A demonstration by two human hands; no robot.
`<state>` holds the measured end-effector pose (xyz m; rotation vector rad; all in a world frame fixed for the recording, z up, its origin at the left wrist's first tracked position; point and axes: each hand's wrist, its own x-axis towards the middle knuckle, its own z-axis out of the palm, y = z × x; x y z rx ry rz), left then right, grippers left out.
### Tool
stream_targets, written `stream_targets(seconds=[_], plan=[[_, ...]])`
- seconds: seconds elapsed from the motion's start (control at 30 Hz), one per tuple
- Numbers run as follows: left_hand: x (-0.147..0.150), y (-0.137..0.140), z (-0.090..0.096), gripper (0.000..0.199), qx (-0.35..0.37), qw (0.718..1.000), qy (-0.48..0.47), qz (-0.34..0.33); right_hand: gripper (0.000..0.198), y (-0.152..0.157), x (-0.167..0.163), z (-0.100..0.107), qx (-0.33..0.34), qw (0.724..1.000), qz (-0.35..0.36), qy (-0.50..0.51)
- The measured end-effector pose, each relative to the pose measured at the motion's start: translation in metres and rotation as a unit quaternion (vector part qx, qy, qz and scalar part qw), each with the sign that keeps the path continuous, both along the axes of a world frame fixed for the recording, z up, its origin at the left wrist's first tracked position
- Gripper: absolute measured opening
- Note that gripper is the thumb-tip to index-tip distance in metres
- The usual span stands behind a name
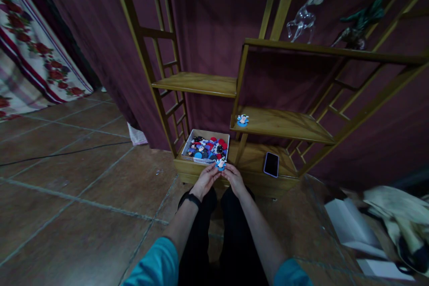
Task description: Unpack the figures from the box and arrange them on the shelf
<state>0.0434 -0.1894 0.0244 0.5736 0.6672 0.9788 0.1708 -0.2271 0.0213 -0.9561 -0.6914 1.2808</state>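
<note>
Between my two hands is a small toy figurine [220, 165] with a light body on a blue round base. My left hand [205, 179], with a dark band on its wrist, pinches its left side. From the right, the fingers of my right hand [233, 178] close on the same figurine. Just beyond my hands, a shallow cardboard box [191, 136] holds many small figures and discs in red, blue, purple and black. A similar figurine [242, 120] on a blue base stands upright at the left end of a wooden shelf [284, 124].
A phone [271, 164] lies on the low wooden ledge to the right. Higher up, a glass deer [303, 20] and a dark green statuette [358, 24] stand on the upper shelf. White boxes [351, 223] and cloth lie on the floor at right. A cable [67, 155] crosses the tiles at left.
</note>
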Motion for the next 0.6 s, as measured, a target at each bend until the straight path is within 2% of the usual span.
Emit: stream_targets(seconds=[0.3, 0.6], plan=[[-0.001, -0.0016, 0.0041, 0.037, -0.002, 1.0, 0.003, -0.007, 0.031, 0.0003, -0.0001, 0.0017, -0.002, 1.0, -0.007, 0.01], [-0.0014, 0.0001, 0.0003, 0.037, 0.002, 1.0, 0.005, -0.015, 0.032, 0.0036, -0.0001, -0.0039, -0.003, 1.0, -0.011, 0.003]])
